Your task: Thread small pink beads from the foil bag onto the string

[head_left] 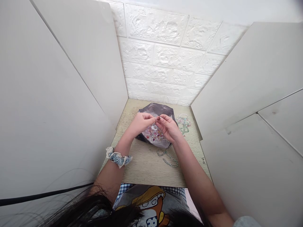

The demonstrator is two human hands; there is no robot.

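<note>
Dark hair (94,212) nearest; left hand (140,123), right hand (167,127) pinch tiny thing (158,118), too small to tell; pink beads (153,134) in gray bag (156,110).

Small booth: white panels (59,94), embossed brick wall (163,53)

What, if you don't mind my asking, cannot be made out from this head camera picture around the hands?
Between the fingers of the left hand and right hand: head view, too small to tell what is there.
Beads in the grey pouch: head view, hands cover part; too small to count.
</note>
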